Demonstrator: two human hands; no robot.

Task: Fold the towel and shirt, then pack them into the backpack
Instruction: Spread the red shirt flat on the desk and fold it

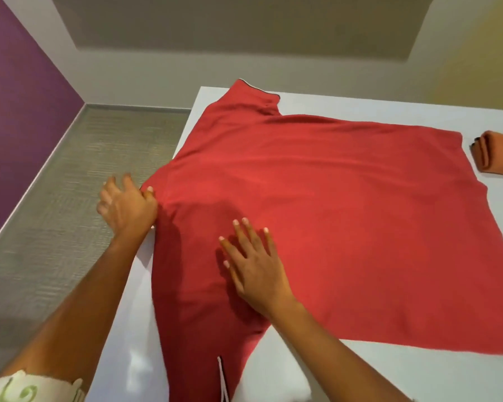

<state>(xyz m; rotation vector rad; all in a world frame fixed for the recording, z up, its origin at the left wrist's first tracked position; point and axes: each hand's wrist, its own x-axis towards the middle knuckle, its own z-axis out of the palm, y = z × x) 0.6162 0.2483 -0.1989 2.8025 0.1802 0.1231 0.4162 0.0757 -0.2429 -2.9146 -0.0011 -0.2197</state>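
A red shirt lies spread flat across the white table, one sleeve toward the far left corner and one toward me. My left hand is at the shirt's left edge by the table's side, its thumb and a finger pinching the cloth near the collar. My right hand lies flat on the shirt with straight, spread fingers. A folded orange towel rests at the table's right edge, partly cut off by the frame. No backpack is in view.
The table's left edge runs diagonally beside a grey carpeted floor. A purple wall stands at the left and a pale wall behind the table.
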